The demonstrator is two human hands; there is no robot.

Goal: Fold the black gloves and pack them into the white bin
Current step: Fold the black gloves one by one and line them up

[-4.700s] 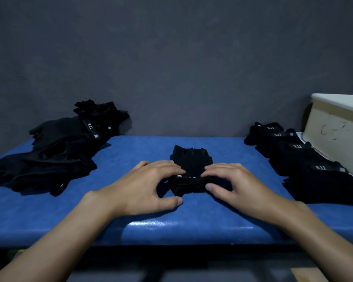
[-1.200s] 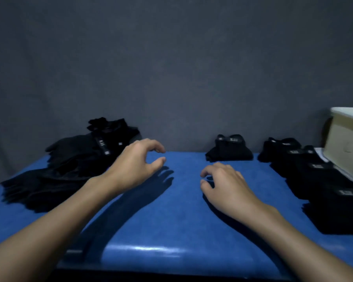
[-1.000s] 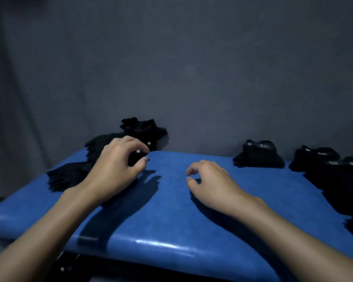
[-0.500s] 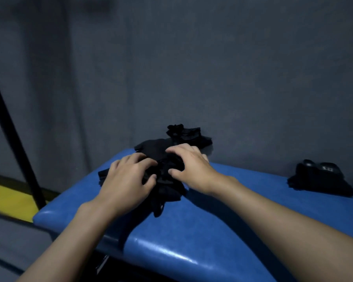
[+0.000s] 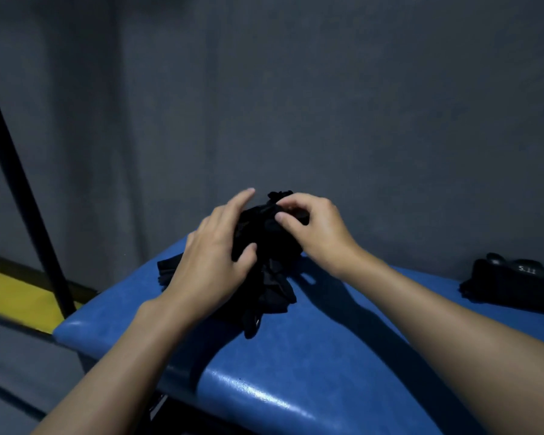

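Note:
A heap of unfolded black gloves [image 5: 272, 287] lies at the left end of the blue padded table [image 5: 343, 356]. My left hand [image 5: 211, 265] grips the heap's left side, thumb pressed into the fabric. My right hand [image 5: 314, 227] pinches a glove at the top of the heap and holds it a little above the rest. One folded black glove [image 5: 512, 284] with a white label sits at the far right. The white bin is out of view.
A grey cloth backdrop hangs behind the table. At the left a black pole [image 5: 22, 196] slants down to the floor, where a yellow strip [image 5: 16, 296] runs. The table's left corner [image 5: 73, 328] is close to my left forearm.
The view swung left from the folded gloves to the heap. Both hands went from the bare table onto the heap; the right hand has since risen to its top, pinching a glove.

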